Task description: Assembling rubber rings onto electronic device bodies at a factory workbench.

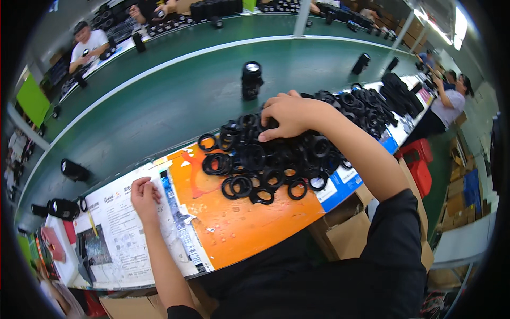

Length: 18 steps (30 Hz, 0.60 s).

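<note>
A heap of black rings (273, 157) is piled on an orange sheet (239, 228) that covers the worktable. My right hand (293, 114) reaches over the far side of this heap, with its thumb and fingers bent down among the rings. Whatever lies between those fingers is hidden by the hand and the dark pile. To the left, my left hand (143, 198) hovers over or rests on white printed paper (125, 228), its fingers loosely curled and nothing visible in them.
A green conveyor belt (175, 114) runs behind the table. Upright on it stands a black cylindrical device (252, 81); another black device (74, 170) lies farther left. Cardboard boxes (348, 234) and a red stool (419, 165) are at the right. Co-workers sit along the line.
</note>
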Available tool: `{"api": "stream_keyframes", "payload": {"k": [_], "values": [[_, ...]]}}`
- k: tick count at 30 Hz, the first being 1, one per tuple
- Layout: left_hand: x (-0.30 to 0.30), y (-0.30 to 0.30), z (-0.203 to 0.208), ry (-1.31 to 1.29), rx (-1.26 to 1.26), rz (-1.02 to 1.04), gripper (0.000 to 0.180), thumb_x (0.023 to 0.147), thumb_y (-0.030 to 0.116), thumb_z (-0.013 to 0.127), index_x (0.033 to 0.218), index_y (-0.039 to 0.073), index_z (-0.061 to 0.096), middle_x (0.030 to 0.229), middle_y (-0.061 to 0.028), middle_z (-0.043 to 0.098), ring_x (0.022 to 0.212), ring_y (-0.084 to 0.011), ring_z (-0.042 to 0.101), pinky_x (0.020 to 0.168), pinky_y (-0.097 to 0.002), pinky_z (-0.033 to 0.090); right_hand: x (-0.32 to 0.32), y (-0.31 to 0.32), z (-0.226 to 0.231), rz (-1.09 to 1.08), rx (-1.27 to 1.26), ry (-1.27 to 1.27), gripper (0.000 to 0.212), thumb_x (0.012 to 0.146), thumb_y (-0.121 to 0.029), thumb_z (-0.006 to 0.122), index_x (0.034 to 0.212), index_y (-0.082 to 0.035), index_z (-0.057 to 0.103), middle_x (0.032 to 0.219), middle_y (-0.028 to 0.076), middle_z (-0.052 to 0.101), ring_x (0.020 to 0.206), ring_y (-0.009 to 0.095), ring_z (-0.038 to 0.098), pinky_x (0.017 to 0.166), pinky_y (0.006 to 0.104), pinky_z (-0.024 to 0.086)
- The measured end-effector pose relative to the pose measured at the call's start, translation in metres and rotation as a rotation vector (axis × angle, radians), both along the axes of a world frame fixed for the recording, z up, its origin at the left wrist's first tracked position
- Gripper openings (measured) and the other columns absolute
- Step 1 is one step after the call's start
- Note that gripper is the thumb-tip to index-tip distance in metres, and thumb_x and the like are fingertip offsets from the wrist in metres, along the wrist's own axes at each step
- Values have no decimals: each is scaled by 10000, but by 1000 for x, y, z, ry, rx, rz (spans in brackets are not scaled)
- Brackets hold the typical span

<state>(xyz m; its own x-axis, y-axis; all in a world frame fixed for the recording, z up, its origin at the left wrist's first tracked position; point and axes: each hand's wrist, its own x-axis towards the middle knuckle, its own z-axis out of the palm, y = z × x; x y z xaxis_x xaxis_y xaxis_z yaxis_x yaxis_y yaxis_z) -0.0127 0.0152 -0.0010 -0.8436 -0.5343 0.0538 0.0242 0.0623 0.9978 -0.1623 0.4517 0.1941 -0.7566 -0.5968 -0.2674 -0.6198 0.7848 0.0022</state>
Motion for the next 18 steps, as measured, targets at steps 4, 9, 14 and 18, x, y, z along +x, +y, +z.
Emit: {"api": "stream_keyframes", "payload": {"k": [4, 9, 14, 18], "values": [[0, -2, -3, 11, 37, -16, 107, 1067, 48, 616, 1150, 56, 683, 817, -19, 668, 601, -78, 592, 495, -230, 451, 26, -22, -3, 107, -242, 440, 357, 965, -431, 790, 1109, -105, 799, 1217, 130, 717, 1217, 366, 643, 1085, 511, 445], [5, -4, -1, 92, 197, 23, 143, 1130, 150, 566, 1145, 58, 674, 788, -39, 671, 581, -107, 622, 464, -261, 462, 103, -124, -31, 251, -1046, 245, 90, 919, -61, 765, 998, -60, 722, 1021, 111, 752, 981, 358, 711, 913, 445, 552], [-13, -39, 29, 177, 276, 137, 209, 1152, 207, 552, 1052, 39, 625, 929, -99, 707, 743, -170, 709, 591, -303, 598, 164, -203, -115, 293, -1164, -49, 104, 933, -111, 812, 1007, -68, 753, 976, 107, 777, 905, 311, 747, 837, 421, 581], [-33, -142, 47, 251, -27, 412, 212, 1016, 93, 720, 1190, 65, 601, 1064, -58, 680, 903, -152, 686, 683, -307, 614, 176, -228, -164, 265, -1200, -154, 100, 946, -109, 800, 1024, -73, 748, 969, 101, 772, 902, 311, 737, 851, 430, 569]]}}
